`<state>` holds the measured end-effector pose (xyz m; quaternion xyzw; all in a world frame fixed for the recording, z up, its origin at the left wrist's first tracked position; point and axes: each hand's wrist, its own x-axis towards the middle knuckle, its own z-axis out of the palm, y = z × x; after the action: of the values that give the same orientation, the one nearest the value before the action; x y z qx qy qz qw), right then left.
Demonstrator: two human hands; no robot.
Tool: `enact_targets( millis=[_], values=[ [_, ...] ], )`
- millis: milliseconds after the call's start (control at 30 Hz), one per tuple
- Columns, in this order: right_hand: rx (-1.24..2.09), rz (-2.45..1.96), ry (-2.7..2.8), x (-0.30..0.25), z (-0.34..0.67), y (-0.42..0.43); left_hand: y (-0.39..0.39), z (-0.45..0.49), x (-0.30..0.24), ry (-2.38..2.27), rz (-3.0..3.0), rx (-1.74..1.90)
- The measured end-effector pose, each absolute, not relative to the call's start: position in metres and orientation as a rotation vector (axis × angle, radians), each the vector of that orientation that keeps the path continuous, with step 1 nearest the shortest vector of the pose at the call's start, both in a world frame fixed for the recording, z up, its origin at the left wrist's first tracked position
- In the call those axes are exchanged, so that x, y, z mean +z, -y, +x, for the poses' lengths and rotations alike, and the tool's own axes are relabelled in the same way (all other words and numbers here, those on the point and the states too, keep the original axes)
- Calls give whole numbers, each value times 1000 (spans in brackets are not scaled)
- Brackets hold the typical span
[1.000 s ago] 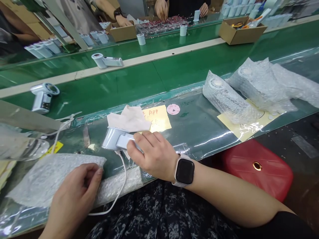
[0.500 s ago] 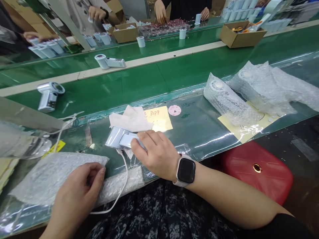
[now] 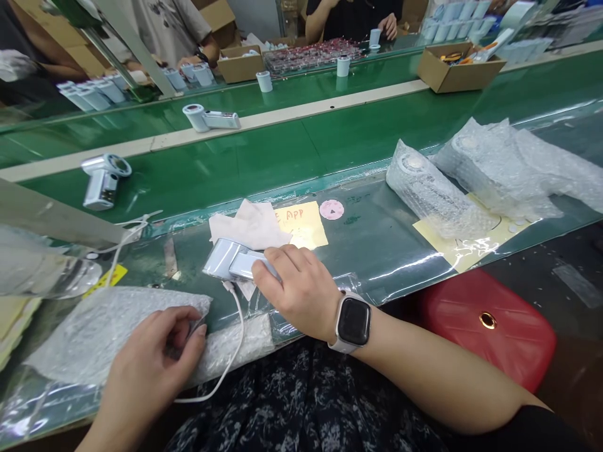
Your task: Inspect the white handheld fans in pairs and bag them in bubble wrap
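Pale-blue handheld device point(image 3: 225, 259) lies on the clear plastic sheet point(image 3: 377, 251) at the near edge of the bench, its round head poking out to the left of the right hand point(image 3: 294, 290); that hand is closed over the handle, fingers wrapped across the top, palm down, a smartwatch point(image 3: 351, 321) on the wrist; most of the handle is buried under the fingers, so its shape is hard to read; a white cable point(image 3: 234, 358) drops from beneath the device and loops toward the lap, though just where it plugs in is hidden; over to the left hand point(image 3: 155, 361), fingers curled in and pinching the near edge of a bubble-wrap pouch point(image 3: 94, 333) that lies flat, well left of the device; the fingertips are tucked into the wrap and cannot be made out

Just behind the device, touching it, a crumpled pale cloth point(image 3: 249, 226) covers part of a yellow note point(image 3: 308, 226); only "APP" can be read; a pink round sticker point(image 3: 331, 209) sits beside the note; farther right, two bubble-wrapped bundles point(image 3: 426, 188) lie on the sheet, contents blurred by the wrap; a red bag point(image 3: 490, 323) rests below the bench edge; beyond, the green conveyor belt point(image 3: 282, 157) carries two more devices point(image 3: 103, 182); co-workers at the far side are cut off by the top edge
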<state>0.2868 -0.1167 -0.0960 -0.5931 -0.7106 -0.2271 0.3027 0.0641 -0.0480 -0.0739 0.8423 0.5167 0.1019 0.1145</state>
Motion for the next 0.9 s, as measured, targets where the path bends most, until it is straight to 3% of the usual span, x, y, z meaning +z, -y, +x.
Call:
enact_targets(
  millis=[333,900],
  values=[
    [207,-1648,1629,-103,302,120,47,60,-74,-1435,2460,333],
    [354,-1761,1515,-122,312,120,60,55,-82,-1419,2236,479]
  ],
)
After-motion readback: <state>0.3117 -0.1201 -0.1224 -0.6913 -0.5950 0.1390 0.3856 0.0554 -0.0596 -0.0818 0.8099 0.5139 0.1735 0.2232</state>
